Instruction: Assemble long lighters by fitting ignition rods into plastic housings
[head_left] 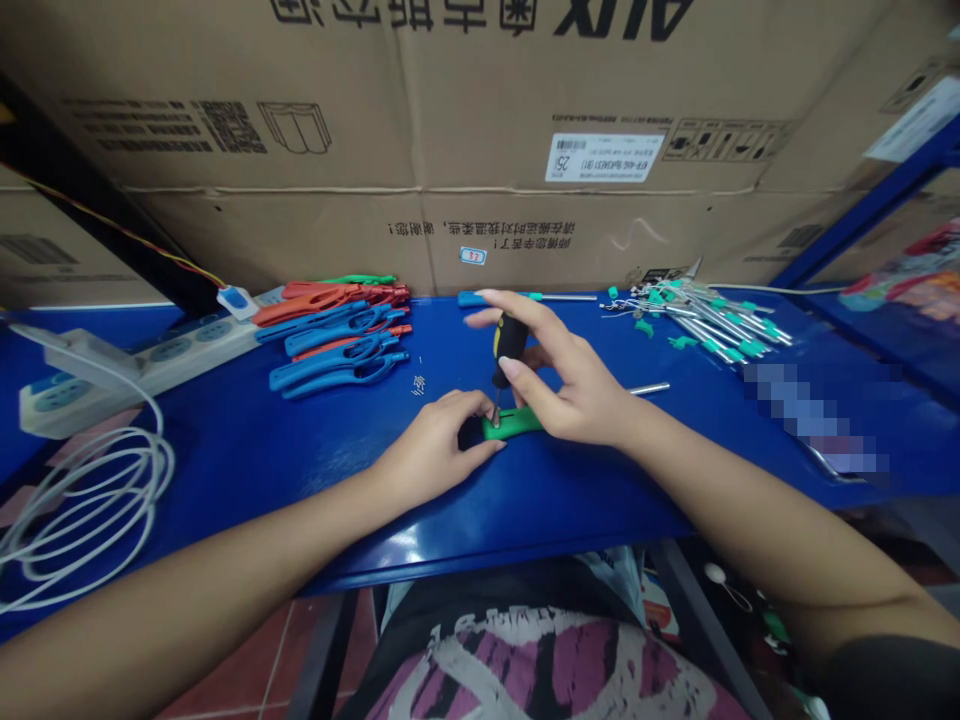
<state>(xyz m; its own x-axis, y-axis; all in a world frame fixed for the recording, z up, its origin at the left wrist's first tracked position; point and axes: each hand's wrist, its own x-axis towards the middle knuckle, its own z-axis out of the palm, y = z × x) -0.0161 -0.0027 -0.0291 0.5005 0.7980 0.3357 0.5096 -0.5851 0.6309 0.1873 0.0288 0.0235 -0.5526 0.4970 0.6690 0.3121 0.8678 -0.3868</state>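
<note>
In the middle of the blue table lies a green plastic handle [517, 423], with a metal tube [651, 388] sticking out to the right beyond my right hand. My left hand [442, 435] pinches the handle's left end between thumb and fingers. My right hand [566, 375] grips a small black and yellow screwdriver [508, 345], held nearly upright. Its shaft points down onto the green handle, close to my left fingertips; the tip's exact contact is hard to make out. Several small screws [419, 384] lie loose to the left, beyond my left hand.
At back left are stacked blue and orange handle shells [337, 345] beside a power strip [180, 350] and a coiled white cable [90, 500]. Metal tubes with green parts [712, 315] are heaped at right. A blue-handled rod [570, 297] lies behind; a cardboard box [315, 230] forms the back.
</note>
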